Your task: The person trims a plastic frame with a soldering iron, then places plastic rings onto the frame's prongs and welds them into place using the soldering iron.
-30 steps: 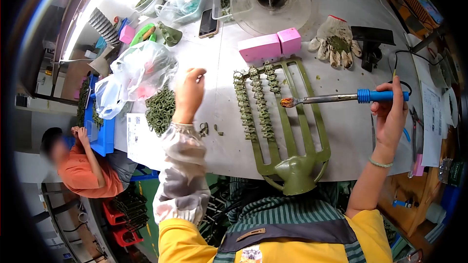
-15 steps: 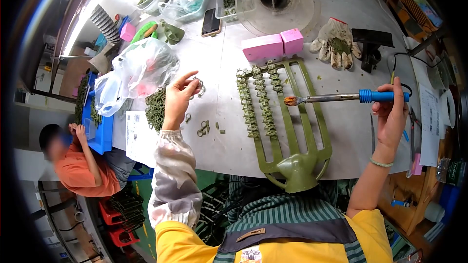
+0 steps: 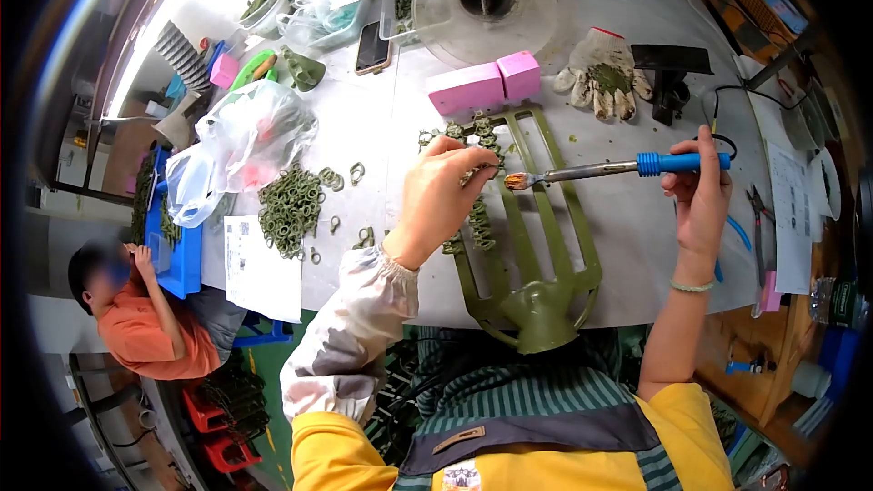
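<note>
My left hand [image 3: 446, 191] is over the left part of the green forked frame [image 3: 544, 309], its thumb and fingers pinched on a small green piece at the fingertips. My right hand [image 3: 698, 200] grips the blue handle of a soldering iron [image 3: 600, 169], whose stained tip lies just right of my left fingertips, above the frame. Rows of small green ring pieces [image 3: 480, 223] run along the frame's left bars, partly hidden by my left hand. A pile of green rings [image 3: 289, 214] lies to the left, with loose rings beside it.
Pink blocks [image 3: 466, 89] stand behind the frame. Further right are a stained glove [image 3: 604, 77] and a black stand [image 3: 671, 82]. Plastic bags [image 3: 255, 132], a phone [image 3: 373, 48] and a printed sheet [image 3: 264, 264] lie left. A co-worker [image 3: 150, 318] in orange sits at the far left.
My left hand has moved right, from beside the ring pile to the frame, close to the iron's tip. Some rings now lie spread around the pile. The whole view has shifted slightly.
</note>
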### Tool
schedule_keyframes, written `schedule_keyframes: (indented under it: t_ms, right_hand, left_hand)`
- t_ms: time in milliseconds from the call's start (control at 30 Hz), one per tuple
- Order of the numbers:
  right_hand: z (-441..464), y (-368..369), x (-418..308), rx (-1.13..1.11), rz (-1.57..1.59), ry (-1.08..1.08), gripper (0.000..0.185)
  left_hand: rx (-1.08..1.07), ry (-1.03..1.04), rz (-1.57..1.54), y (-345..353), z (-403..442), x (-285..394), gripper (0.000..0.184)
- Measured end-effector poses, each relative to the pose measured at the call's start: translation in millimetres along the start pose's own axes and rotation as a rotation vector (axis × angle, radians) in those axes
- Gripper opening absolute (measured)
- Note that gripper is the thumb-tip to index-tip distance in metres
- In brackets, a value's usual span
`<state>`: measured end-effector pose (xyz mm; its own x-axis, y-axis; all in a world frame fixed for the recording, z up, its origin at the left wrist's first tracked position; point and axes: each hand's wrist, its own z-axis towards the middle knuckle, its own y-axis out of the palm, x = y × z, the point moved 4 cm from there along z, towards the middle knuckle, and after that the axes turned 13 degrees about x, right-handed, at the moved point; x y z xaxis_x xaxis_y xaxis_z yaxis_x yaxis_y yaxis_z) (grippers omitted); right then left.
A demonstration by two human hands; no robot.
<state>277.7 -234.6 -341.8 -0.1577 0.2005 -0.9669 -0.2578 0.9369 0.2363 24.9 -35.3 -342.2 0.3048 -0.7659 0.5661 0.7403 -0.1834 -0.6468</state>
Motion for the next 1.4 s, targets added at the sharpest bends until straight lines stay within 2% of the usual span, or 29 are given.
schedule_keyframes:
  t_ms: [33, 267, 600, 700, 767, 833, 900, 933, 967, 1033, 1133, 1167, 1233, 1400]
  right_hand:
    - [0.5, 0.7, 2.2, 0.005, 0.005, 0.008, 0.043]
    - [1.6, 12.7, 22.3, -0.003, 0.051, 0.059, 0.042]
    - [1.1, -4.9, -9.4, 0.043, -0.005, -0.017, 0.042]
    - [-1.5, -5.1, -12.5, 0.054, 0.038, -0.013, 0.041]
    - [-0.9, -7.7, -11.1, 0.057, 0.046, -0.016, 0.041]
    - [-3.1, -7.3, -13.1, 0.074, 0.041, -0.026, 0.041]
    - [-4.1, -7.2, -13.2, 0.043, 0.028, -0.026, 0.041]
    - [-4.5, -6.7, -13.1, 0.026, 0.022, -0.026, 0.041]
    - [-5.1, -5.9, -13.1, 0.024, 0.020, -0.026, 0.041]
    - [-6.4, -5.1, -13.1, 0.020, 0.015, -0.029, 0.042]
    - [-8.3, -4.8, -15.7, 0.028, 0.006, -0.032, 0.042]
    - [-8.4, -5.0, -16.4, 0.028, 0.004, -0.039, 0.042]
    - [-8.6, -5.4, -17.0, 0.028, 0.002, -0.054, 0.042]
    - [-8.7, -3.9, -17.3, 0.018, -0.002, -0.044, 0.042]
  left_hand:
    - [0.007, 0.062, 0.028, 5.7, 0.4, -1.1, 0.017]
    - [0.002, 0.108, 0.125, 26.4, 1.8, -10.1, 0.016]
    - [-0.021, 0.193, 0.114, 19.7, 6.5, -6.4, 0.018]
    - [0.106, -0.080, -0.172, -10.9, 15.1, -24.7, 0.019]
    - [0.165, -0.445, -0.030, -41.9, 8.0, -75.0, 0.021]
    - [0.045, -0.251, 0.368, -72.4, -2.0, -110.7, 0.024]
    - [0.021, -0.042, 0.603, -82.0, -22.1, -131.7, 0.029]
    - [0.001, -0.007, 0.624, -81.7, -30.5, -139.7, 0.035]
    - [0.001, -0.075, 0.593, -79.4, -40.0, -149.9, 0.031]
    - [0.114, -0.001, 0.573, -78.9, -43.2, -154.4, 0.026]
    - [0.224, -0.203, 0.361, -83.7, -43.6, -154.8, 0.020]
    - [0.260, -0.422, 0.147, -81.3, -46.8, -168.4, 0.017]
    - [0.239, -0.661, -0.226, -78.2, -38.4, -146.6, 0.017]
    - [0.005, -0.398, -0.272, -51.8, -16.2, -44.1, 0.023]
